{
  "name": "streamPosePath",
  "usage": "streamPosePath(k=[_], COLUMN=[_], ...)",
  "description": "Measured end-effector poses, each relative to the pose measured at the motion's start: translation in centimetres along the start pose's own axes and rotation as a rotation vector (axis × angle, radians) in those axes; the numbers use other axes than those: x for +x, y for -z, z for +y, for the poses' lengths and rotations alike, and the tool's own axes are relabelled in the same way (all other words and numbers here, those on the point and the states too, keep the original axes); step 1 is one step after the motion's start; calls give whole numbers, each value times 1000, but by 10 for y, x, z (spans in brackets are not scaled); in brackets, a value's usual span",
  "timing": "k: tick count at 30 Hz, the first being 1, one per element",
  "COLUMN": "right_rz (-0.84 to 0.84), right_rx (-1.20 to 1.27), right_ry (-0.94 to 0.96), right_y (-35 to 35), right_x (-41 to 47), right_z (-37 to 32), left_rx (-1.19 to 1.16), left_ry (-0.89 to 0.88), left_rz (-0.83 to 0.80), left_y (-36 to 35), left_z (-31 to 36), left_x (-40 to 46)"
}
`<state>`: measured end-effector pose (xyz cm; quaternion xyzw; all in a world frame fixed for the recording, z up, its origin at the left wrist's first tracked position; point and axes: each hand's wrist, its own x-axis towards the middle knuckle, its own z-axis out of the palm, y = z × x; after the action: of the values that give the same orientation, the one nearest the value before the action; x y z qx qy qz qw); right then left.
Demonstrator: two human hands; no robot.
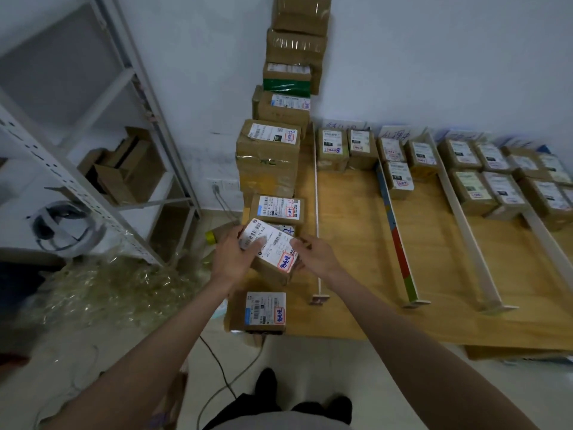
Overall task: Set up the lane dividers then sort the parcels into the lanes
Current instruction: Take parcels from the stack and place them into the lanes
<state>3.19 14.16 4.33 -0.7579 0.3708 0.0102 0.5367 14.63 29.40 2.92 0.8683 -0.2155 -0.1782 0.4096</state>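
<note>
Parcel (273, 252) tilted between both hands, label up, long axis diagonal.

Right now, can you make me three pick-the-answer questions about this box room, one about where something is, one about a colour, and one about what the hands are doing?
1. Where is the tall stack of boxes?
A. At the table's left edge, by the wall
B. On the metal shelf
C. In the rightmost lane

2. Which divider is painted in several colours?
A. The leftmost
B. The second from the left
C. None

3. What are the hands doing?
A. Resting flat on the table
B. Holding a parcel between them
C. Lifting a divider

Answers:
1 A: the stack rises beside the wall.
2 B: the coloured divider shows blue, red and green.
3 B: the left hand and right hand grip the parcel.
</note>
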Motion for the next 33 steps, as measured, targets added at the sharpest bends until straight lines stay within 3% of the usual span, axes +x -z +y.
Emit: streamPosePath(k=[7, 12, 15, 19, 24, 33], right_rz=[-33, -74, -18, 77, 173, 307], right_rx=[53, 236, 262, 259, 271, 325], right_ry=[-48, -91, -87, -121, -159, -216], right_y=[28, 38, 41, 52, 72, 115], right_x=[-12, -18, -20, -23, -27, -16], right_z=[0, 7, 11, 13, 26, 60], left_rx=[-10, -59, -40, 258, 481, 629], left_ry=[-102, -178, -223, -370, -433, -554], left_rz=[-201, -330, -320, -294, -294, -228], left_y=[10, 1, -13, -25, -36, -74], left_z=[49, 70, 80, 86, 88, 92], left_x=[35, 51, 54, 56, 59, 68])
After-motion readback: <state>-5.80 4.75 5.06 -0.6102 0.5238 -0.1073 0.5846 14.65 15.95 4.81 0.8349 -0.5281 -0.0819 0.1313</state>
